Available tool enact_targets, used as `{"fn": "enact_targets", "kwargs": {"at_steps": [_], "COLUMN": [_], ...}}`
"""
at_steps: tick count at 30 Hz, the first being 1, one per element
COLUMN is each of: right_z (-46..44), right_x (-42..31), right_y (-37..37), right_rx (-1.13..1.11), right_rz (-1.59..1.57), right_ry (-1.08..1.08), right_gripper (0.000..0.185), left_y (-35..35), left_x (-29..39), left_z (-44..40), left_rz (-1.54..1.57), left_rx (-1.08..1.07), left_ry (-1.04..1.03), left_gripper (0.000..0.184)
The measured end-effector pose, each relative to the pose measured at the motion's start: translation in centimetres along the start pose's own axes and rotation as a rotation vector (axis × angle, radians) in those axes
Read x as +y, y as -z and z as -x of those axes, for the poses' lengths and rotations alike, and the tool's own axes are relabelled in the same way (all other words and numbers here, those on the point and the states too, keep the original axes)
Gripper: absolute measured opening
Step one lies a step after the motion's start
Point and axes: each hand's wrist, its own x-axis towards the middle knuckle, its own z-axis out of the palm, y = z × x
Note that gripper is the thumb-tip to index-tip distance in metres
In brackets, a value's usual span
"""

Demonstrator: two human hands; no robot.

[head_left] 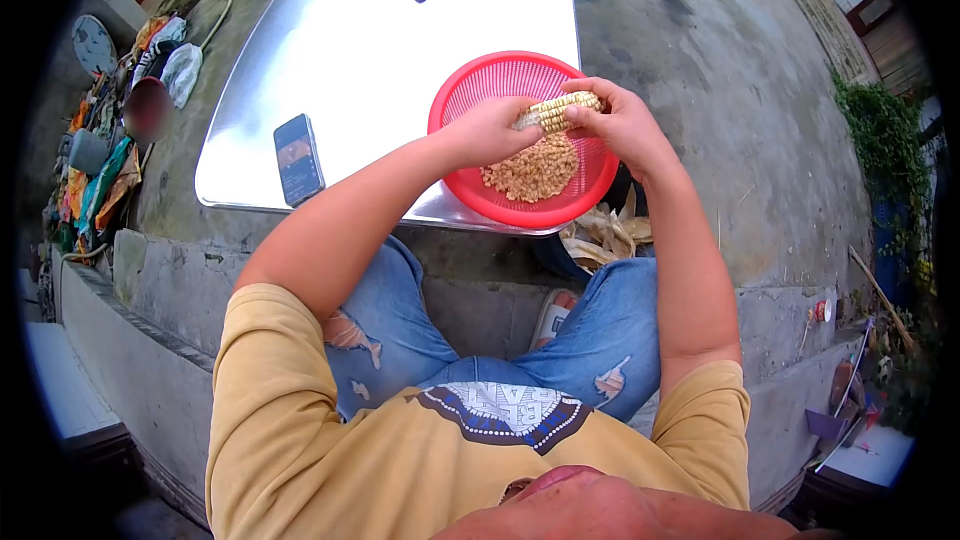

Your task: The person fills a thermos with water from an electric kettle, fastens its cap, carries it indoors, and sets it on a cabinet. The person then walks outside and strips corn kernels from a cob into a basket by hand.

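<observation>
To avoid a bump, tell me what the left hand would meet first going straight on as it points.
Likely the bare right hand, at the far end of the long, pale-yellow corn cob the left hand holds; depth is uncertain.

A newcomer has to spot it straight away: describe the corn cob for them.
Find the shiny table and, at its near right corner, the red basket. Over the basket, the left hand and right hand hold the cob. Unlike the loose kernels below, it is one long piece with kernels in rows.
</observation>
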Motion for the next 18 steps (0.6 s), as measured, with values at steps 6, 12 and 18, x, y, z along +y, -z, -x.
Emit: {"fn": "enact_targets", "kwargs": {"at_steps": [6, 12, 18], "right_z": [-0.17, -0.03, 0.15], "right_x": [0.47, 0.5, 0.07], "right_y": [0.07, 0.02, -0.08], "right_rx": [-0.012, 0.015, 0.013], "right_rz": [-0.016, -0.024, 0.025], "right_ry": [0.002, 0.019, 0.002], "right_gripper": [0.035, 0.041, 0.036], "left_y": [0.47, 0.19, 0.77], "left_x": [0.13, -0.44, 0.18], "left_z": [0.29, 0.0, 0.02], "left_rz": [0.146, 0.2, 0.13], "left_rx": [-0.074, -0.062, -0.122], "left_ry": [0.087, 0.095, 0.128], "left_gripper": [0.048, 0.047, 0.046]}}
